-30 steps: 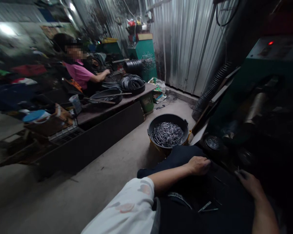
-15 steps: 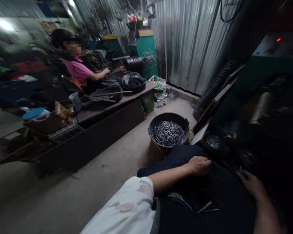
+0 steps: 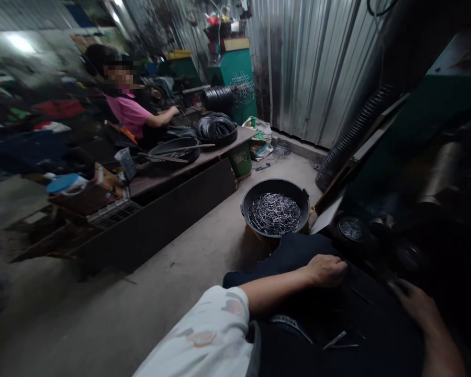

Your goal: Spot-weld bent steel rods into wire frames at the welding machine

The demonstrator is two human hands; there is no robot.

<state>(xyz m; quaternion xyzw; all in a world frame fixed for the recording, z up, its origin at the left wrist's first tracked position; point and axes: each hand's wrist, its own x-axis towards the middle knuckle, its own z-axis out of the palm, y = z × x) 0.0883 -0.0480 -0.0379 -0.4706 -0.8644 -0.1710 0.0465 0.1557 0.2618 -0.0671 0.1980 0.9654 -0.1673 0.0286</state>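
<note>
My left hand [image 3: 327, 270] is closed over the dark cloth [image 3: 304, 246] on my lap, its fingers curled inward. What lies inside those fingers is hidden. Further right, my right hand [image 3: 414, 301] has its thumb and fingers pinched together beside the dark machine; too little shows at the tips to name what they hold. Several thin metal pins [image 3: 334, 340] lie loose on the cloth between my forearms. Just past the cloth stands a black tub [image 3: 246, 212] heaped with similar metal pins [image 3: 275, 213].
A green machine [image 3: 455, 115] with a shiny cylinder rises at right, a small bowl of metal bits [image 3: 351, 229] beside it. A ribbed hose [image 3: 353, 131] runs down near the metal wall. At left, a co-worker in pink [image 3: 131, 112] sits behind a low bench [image 3: 243, 135] holding coiled wire [image 3: 215, 125].
The view has swung slightly left, so everything sits further right in it. A thin pin that stood at my right fingertips is no longer clearly visible. My left hand stays closed.
</note>
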